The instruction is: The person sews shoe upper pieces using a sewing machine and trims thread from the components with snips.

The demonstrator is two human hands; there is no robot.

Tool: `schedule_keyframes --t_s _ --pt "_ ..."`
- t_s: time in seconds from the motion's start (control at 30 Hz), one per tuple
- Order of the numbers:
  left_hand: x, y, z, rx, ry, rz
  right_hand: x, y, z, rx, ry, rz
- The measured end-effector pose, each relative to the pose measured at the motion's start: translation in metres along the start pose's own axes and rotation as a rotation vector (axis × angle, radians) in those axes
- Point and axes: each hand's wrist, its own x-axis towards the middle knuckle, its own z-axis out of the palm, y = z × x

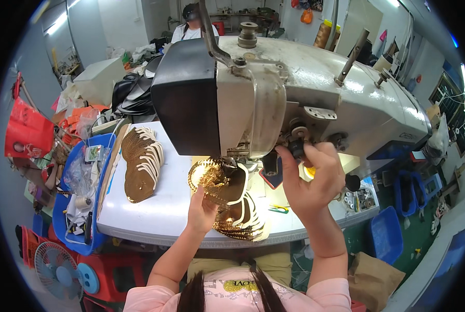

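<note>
Gold piece [211, 179] is held under the machine [295, 93] head by the left hand [201, 210], a knob [297, 148] on its front is gripped by the right hand [310, 179]; step judged setup/adjusting pre-stitch, next needs piece kept aligned w/ needle.

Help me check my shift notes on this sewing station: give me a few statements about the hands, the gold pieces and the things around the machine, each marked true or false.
1. The left hand holds a gold shoe-upper piece under the sewing machine. True.
2. The right hand rests flat on the table. False: it is raised, fingers on a black knob on the machine's front.
3. A stack of gold pieces lies on the table to the person's left. True.
4. The blue tray stands to the right of the table. False: it sits along the left edge.
5. A blue fan stands low on the left. True.
</note>
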Motion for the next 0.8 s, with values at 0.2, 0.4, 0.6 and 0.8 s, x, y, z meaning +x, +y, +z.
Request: schedule_keyframes --t_s 0.2,0.4,0.6,0.8 --pt "0.001 -0.001 0.005 0.025 -0.017 -0.002 0.005 -0.002 -0.001 0.014 0.088 -0.019" --pt "0.002 -0.006 0.004 0.042 0.078 0.014 0.009 -0.009 0.004 -0.161 0.113 -0.156" --pt "-0.001 -0.004 0.016 0.064 0.154 0.025 0.009 -0.005 -0.001 -0.115 0.021 -0.145" --pt "0.0 -0.002 0.016 0.048 0.102 -0.033 0.004 -0.009 -0.001 -0.002 0.129 -0.008"
